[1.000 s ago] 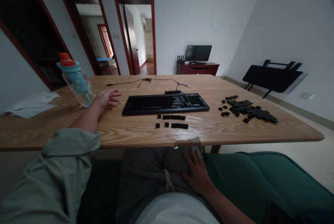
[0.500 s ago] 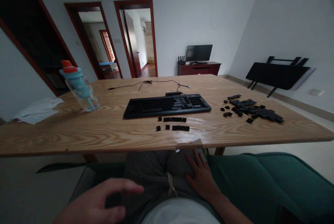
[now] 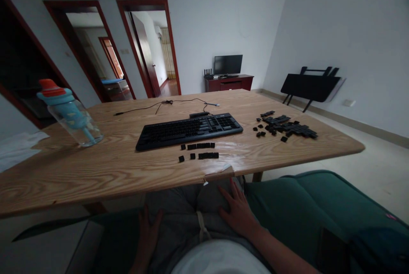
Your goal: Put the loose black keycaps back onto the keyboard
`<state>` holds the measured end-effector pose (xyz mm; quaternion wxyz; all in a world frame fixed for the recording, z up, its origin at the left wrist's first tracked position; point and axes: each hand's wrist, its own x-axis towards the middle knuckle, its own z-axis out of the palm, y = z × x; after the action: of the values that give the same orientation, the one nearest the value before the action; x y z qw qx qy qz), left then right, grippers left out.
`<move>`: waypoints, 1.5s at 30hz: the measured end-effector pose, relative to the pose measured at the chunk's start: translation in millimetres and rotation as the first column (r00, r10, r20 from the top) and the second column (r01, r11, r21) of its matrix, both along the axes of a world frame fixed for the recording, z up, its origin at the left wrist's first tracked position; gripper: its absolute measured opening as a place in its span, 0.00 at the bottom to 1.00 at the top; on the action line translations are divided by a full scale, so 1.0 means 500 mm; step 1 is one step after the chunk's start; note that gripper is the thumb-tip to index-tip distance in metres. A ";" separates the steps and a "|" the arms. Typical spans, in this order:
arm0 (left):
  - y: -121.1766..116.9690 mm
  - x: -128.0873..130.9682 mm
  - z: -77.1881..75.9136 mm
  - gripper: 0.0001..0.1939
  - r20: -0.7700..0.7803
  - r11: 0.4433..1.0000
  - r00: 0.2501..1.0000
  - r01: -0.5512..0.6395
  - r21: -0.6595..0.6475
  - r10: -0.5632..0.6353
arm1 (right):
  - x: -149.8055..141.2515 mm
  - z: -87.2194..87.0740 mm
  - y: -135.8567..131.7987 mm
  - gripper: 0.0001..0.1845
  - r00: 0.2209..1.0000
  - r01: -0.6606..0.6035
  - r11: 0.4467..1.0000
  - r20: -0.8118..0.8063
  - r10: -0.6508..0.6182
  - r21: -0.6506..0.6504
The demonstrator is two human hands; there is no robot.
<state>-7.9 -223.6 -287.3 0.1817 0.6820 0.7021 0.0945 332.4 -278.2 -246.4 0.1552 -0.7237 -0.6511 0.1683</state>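
Note:
My left hand rests on the thigh of my grey trousers, fingers apart and holding nothing. On the other thigh lies my right hand, flat with its fingers spread, just below the table edge. A black keyboard sits on the wooden table in front of me. Between it and the near edge are two short rows of loose black keycaps, an upper row and a lower row. A larger scattered pile of keycaps lies to the right of the keyboard.
A clear bottle with a blue and red top stands on the table's left, beside white paper. Behind the keyboard runs a thin black cable. A green seat extends to my right. A folded black table leans by the wall.
My left hand has come down from a raised, curled pose onto my thigh. My right hand has stayed on my lap. The view has turned to the right; the keyboard and keycaps look unmoved.

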 end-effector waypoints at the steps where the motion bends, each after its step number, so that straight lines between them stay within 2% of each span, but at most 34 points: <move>1: 0.000 0.000 -0.008 0.38 -0.016 1.000 1.000 0.003 0.011 -0.003 | 0.000 0.000 0.000 0.39 1.000 -0.005 1.000 -0.006 0.005 0.001; 3: -0.003 0.004 -0.018 0.37 -0.051 0.999 0.999 -0.015 0.031 0.016 | 0.000 -0.003 -0.001 0.38 1.000 -0.011 1.000 -0.019 0.011 0.011; 5: -0.011 0.012 -0.020 0.37 -0.015 0.997 0.998 -0.057 0.061 0.058 | 0.006 -0.006 0.000 0.38 0.999 -0.019 0.999 -0.042 0.020 0.026; 7: -0.024 0.019 -0.016 0.36 0.124 0.986 0.987 -0.119 0.115 0.104 | 0.022 -0.004 0.001 0.36 0.995 -0.044 0.998 -0.093 0.048 0.049; 9: -0.041 0.017 -0.008 0.32 0.273 0.973 0.954 -0.170 0.155 0.123 | 0.049 0.014 -0.002 0.34 0.980 -0.086 0.994 -0.174 0.097 0.071; 11: -0.058 0.007 0.004 0.28 0.346 0.964 0.930 -0.196 0.178 0.126 | 0.085 0.057 -0.015 0.32 0.954 -0.126 0.988 -0.261 0.145 0.088; 13: -0.072 -0.004 0.020 0.26 0.347 0.955 0.933 -0.185 0.233 0.097 | 0.126 0.126 -0.039 0.29 0.931 -0.153 0.983 -0.318 0.178 0.103; 15: -0.087 -0.006 0.044 0.25 0.303 0.935 0.953 -0.085 0.345 -0.026 | 0.171 0.211 -0.070 0.24 0.917 -0.169 0.980 -0.348 0.195 0.105; 16: -0.095 -0.001 0.060 0.25 0.262 0.913 0.957 0.008 0.408 -0.125 | 0.195 0.255 -0.083 0.23 0.915 -0.173 0.979 -0.351 0.201 0.109; 17: -0.104 0.007 0.079 0.24 0.208 0.875 0.949 0.115 0.471 -0.237 | 0.222 0.296 -0.094 0.22 0.922 -0.147 0.979 -0.340 0.188 0.143; 19: -0.122 0.029 0.124 0.25 0.078 0.743 0.892 0.318 0.589 -0.444 | 0.280 0.365 -0.099 0.23 0.953 -0.035 0.967 -0.284 0.108 0.251; 22: -0.132 0.048 0.210 0.26 -0.083 0.505 0.788 0.468 0.725 -0.610 | 0.364 0.428 -0.067 0.22 0.974 0.225 0.908 -0.116 -0.196 0.354; 23: -0.127 0.045 0.241 0.26 -0.118 0.438 0.768 0.476 0.763 -0.629 | 0.386 0.440 -0.049 0.21 0.955 0.289 0.887 -0.051 -0.291 0.360; 24: -0.116 0.038 0.271 0.27 -0.137 0.393 0.777 0.452 0.801 -0.615 | 0.404 0.448 -0.031 0.20 0.933 0.331 0.870 0.008 -0.359 0.364; 26: -0.085 0.013 0.324 0.29 -0.174 0.317 0.841 0.373 0.872 -0.512 | 0.423 0.458 0.004 0.20 0.904 0.356 0.869 0.109 -0.413 0.343; 27: -0.066 -0.003 0.347 0.30 -0.190 0.302 0.884 0.338 0.891 -0.427 | 0.426 0.461 0.017 0.20 0.897 0.355 0.879 0.147 -0.416 0.319; 29: -0.031 -0.032 0.384 0.31 -0.197 0.319 0.931 0.295 0.901 -0.306 | 0.421 0.464 0.034 0.22 0.887 0.360 0.901 0.208 -0.411 0.242; 32: 0.004 -0.066 0.435 0.30 -0.112 0.428 0.959 0.219 0.877 -0.261 | 0.405 0.465 0.044 0.22 0.898 0.340 0.930 0.245 -0.365 0.139; 36: 0.067 -0.099 0.529 0.19 -0.064 0.537 0.981 0.155 0.829 -0.186 | 0.404 0.468 0.050 0.20 0.934 0.265 0.959 0.222 -0.281 0.103; 38: 0.126 -0.110 0.584 0.20 -0.002 0.649 0.986 0.112 0.752 -0.167 | 0.410 0.472 0.053 0.18 0.946 0.249 0.964 0.189 -0.262 0.090; 40: 0.202 -0.114 0.630 0.23 0.043 0.777 0.983 0.112 0.619 -0.176 | 0.412 0.478 0.057 0.15 0.950 0.250 0.966 0.177 -0.258 0.069; 42: 0.282 -0.108 0.655 0.24 0.071 0.810 0.981 0.106 0.577 -0.179 | 0.403 0.484 0.059 0.12 0.950 0.237 0.968 0.190 -0.249 0.084; 45: 0.389 -0.089 0.646 0.25 0.198 0.855 0.964 0.051 0.516 -0.177 | 0.356 0.495 0.062 0.12 0.978 0.083 0.971 0.166 -0.122 0.225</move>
<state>-52.2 -29.3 35.6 0.0845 0.7300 0.5836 0.3456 510.2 -247.2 0.9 0.1825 -0.7475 -0.6383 0.0222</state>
